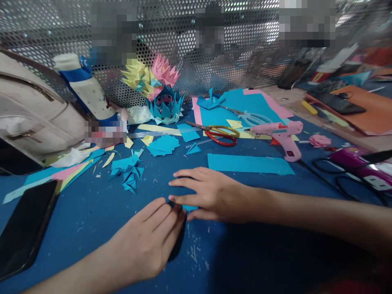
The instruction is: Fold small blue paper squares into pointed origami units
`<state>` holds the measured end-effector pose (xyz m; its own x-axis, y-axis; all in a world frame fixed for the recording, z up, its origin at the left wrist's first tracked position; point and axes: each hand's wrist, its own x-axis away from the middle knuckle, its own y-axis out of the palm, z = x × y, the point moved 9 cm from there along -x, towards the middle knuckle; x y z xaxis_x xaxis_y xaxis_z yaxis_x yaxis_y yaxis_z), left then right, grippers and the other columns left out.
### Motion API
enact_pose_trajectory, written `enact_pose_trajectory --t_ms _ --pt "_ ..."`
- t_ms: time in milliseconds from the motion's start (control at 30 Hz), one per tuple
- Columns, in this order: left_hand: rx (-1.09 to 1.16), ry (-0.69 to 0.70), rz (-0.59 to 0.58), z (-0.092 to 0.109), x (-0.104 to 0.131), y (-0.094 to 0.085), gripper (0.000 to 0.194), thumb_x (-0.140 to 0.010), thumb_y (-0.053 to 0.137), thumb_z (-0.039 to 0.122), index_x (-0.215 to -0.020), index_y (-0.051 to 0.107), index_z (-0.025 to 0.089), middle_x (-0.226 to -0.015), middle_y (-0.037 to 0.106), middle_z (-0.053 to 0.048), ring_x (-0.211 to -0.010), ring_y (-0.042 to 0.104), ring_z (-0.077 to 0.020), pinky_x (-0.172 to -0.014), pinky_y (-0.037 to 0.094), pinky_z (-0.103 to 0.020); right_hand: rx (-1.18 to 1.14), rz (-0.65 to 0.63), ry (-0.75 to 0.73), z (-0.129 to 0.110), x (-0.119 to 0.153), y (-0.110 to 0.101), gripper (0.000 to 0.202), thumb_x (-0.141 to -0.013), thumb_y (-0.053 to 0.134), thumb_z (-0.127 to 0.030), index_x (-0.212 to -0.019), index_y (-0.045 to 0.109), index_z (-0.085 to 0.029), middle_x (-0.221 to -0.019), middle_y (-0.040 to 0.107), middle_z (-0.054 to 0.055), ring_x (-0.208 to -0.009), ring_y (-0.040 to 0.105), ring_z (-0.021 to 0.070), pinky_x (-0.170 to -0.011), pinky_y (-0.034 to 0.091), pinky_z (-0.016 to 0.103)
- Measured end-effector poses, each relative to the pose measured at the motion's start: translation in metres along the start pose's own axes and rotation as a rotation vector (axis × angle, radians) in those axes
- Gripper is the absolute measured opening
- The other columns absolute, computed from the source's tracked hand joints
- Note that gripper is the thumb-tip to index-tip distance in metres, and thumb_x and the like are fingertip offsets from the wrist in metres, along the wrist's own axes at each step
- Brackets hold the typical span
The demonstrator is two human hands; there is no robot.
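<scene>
A small piece of blue paper [190,208] lies on the table between my hands, mostly covered by fingers. My left hand [147,237] is closed at its left end, fingers bent down and pressed together over it. Over its right end is my right hand [211,196], fingers spread, with the index fingertip close to the left fingers and the thumb along the near edge. Just beyond lies a long blue paper strip [248,163]. Folded blue paper triangles [128,171] are grouped to the left, and a stack of jagged blue pieces [163,145] sits farther back.
Farther back are red-and-yellow-handled scissors [222,134], a pink glue gun [280,132], blue-handled pliers [254,118] and a folded-paper flower pot [165,106]. Phone [27,228], bottle [87,90] and bag [39,98] stand left. A purple device [361,167] with black cables lies right.
</scene>
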<state>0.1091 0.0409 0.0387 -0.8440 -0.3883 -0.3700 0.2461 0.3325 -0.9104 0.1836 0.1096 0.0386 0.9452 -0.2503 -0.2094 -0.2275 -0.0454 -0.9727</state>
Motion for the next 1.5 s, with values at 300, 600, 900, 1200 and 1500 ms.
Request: enact_pose_trajectory --t_ms 300,600,900,1200,1500 --pt "0.418 -0.356 -0.011 -0.046 -0.003 0.017 0.013 -0.098 0.054 0.019 -0.110 0.054 0.015 -0.108 0.065 -0.006 -0.094 0.054 -0.0225 -0.094 0.035 -0.041 0.066 0.122 0.040 0.007 0.005 -0.014 0.044 -0.099 0.048 -0.054 -0.094 0.071 -0.017 -0.099 0.066 0.008 -0.089 0.051 0.0212 -0.073 0.039 0.034" --pt "0.569 -0.566 -0.053 -0.068 -0.008 0.033 0.013 -0.093 0.063 0.020 -0.103 0.053 0.021 -0.102 0.063 -0.002 -0.092 0.055 -0.0207 -0.082 0.038 -0.036 -0.351 0.087 0.279 0.026 0.000 0.006 0.014 -0.098 0.055 -0.028 -0.093 0.061 -0.017 -0.083 0.062 0.002 -0.076 0.051 0.0144 -0.062 0.031 0.025" --pt "0.687 -0.710 -0.016 -0.081 0.002 0.028 0.021 -0.098 0.053 0.032 -0.082 0.060 0.020 -0.072 0.063 0.002 -0.066 0.057 -0.0140 -0.060 0.042 -0.025 -0.592 0.080 0.367 0.025 0.004 0.000 0.018 -0.091 0.056 -0.024 -0.075 0.049 -0.017 -0.068 0.047 -0.004 -0.063 0.043 0.0095 -0.057 0.029 0.023" --pt "0.681 -0.575 0.010 -0.072 -0.002 0.024 0.013 -0.095 0.061 0.020 -0.082 0.063 0.020 -0.079 0.066 0.003 -0.073 0.057 -0.0150 -0.073 0.037 -0.032 -0.301 0.086 0.160 0.018 0.007 -0.001 0.009 -0.095 0.062 -0.024 -0.090 0.061 -0.016 -0.090 0.063 0.004 -0.086 0.050 0.0165 -0.075 0.039 0.028" --pt "0.489 -0.273 0.056 -0.047 0.003 0.006 0.029 -0.108 0.037 0.019 -0.113 0.066 0.022 -0.108 0.073 -0.002 -0.095 0.061 -0.0168 -0.094 0.032 -0.039 -0.103 0.068 -0.131 0.001 0.012 -0.001 0.030 -0.107 0.036 -0.023 -0.111 0.065 -0.019 -0.117 0.070 0.003 -0.107 0.058 0.0162 -0.078 0.040 0.033"
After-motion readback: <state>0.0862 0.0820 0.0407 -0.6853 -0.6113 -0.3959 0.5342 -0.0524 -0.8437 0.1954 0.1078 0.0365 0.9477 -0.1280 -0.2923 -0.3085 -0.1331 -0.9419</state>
